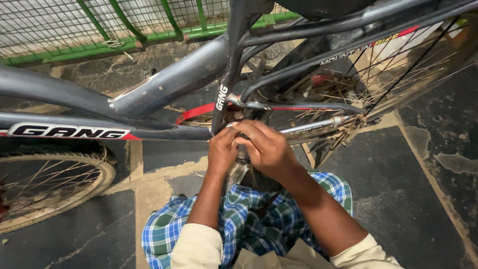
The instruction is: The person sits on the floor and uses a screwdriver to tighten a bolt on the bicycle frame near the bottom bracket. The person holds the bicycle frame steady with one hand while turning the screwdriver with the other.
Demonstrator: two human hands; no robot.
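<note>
**Both hands at bicycle bottom bracket, dark patched floor**

Grey bicycle frame [169,82] fills upper view, seat tube coming down to the bottom bracket area at centre, just above the person's lap. Left hand [222,149] and right hand [266,147] meet there, touching each other, fingers curled tight around a small part; what they pinch is hidden by the knuckles, can't tell. Chain stay [308,125] runs right from the hands to the rear wheel [398,74], spokes and rim visible. Red mudguard strip [196,112] curves just behind the seat tube. Front wheel [55,184] at lower left, tan tyre resting on floor. Blue-green checked cloth [239,224] over the knees, cream sleeves [196,246] at bottom edge. Floor [418,199] is dark stone slabs with pale worn joints and stains. Green metal mesh fence [99,22] along the top left, beyond the bike.
</note>
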